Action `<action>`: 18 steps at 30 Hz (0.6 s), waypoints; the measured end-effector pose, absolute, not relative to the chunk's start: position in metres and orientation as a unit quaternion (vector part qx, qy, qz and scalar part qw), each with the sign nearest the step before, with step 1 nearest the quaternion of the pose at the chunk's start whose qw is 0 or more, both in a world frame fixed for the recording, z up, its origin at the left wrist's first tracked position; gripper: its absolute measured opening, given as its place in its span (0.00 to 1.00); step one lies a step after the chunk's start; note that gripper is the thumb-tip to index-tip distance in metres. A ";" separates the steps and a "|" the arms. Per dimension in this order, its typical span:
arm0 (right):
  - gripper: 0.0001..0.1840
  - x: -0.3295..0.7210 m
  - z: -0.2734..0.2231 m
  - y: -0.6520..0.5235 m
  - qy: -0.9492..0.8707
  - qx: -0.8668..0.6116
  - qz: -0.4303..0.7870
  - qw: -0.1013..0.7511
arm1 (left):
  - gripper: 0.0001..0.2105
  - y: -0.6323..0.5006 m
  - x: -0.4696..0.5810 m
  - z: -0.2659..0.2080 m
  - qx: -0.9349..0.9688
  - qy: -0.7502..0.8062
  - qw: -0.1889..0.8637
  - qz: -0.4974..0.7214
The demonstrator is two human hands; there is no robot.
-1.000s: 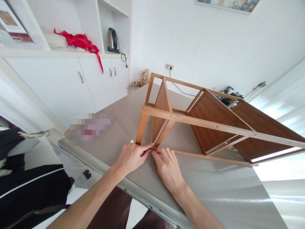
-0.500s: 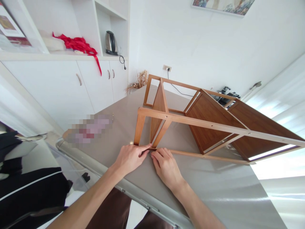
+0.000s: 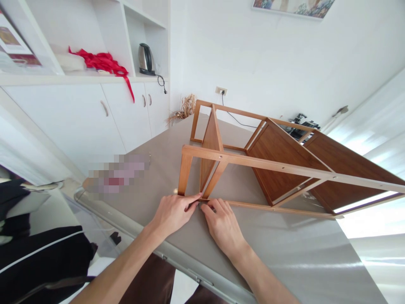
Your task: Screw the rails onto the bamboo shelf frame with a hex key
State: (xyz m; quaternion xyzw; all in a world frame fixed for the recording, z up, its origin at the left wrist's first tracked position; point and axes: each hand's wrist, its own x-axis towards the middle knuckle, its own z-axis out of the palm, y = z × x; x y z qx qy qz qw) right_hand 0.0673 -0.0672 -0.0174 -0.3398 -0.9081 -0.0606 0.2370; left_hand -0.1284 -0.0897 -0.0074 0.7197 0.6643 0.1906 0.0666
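Observation:
A brown wooden shelf unit (image 3: 253, 161) lies on its side on a grey-brown table (image 3: 177, 249). Its slatless boards stand slanted between the rails. My left hand (image 3: 173, 214) is at the near lower rail (image 3: 247, 204), close to the unit's left end, index finger stretched along the wood and thumb tucked below. Right beside it, the closed fingers of my right hand (image 3: 225, 228) pinch at the same joint. A tiny greyish bit shows between the fingertips of both hands; its kind is too small to tell.
A blurred-out pinkish item (image 3: 122, 175) lies at the table's left corner. Dark clothing (image 3: 47, 261) is at lower left. Behind stand white cabinets (image 3: 72, 114) with a kettle (image 3: 146, 59) and red ribbon (image 3: 104, 62). Black equipment (image 3: 303, 124) sits beyond the shelf unit.
Both hands stay at the same joint, with only slight finger movement. The view has shifted a little; the shelf unit has not visibly moved on the table.

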 end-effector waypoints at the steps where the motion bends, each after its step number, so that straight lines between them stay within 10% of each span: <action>1: 0.10 0.067 -0.017 -0.068 -0.908 -0.339 -0.067 0.238 | 0.16 -0.090 -0.128 -0.007 0.719 0.665 0.067 0.190; 18: 0.13 0.064 -0.016 -0.072 -0.901 -0.339 -0.037 0.267 | 0.16 -0.090 -0.129 -0.009 0.721 0.661 0.071 0.195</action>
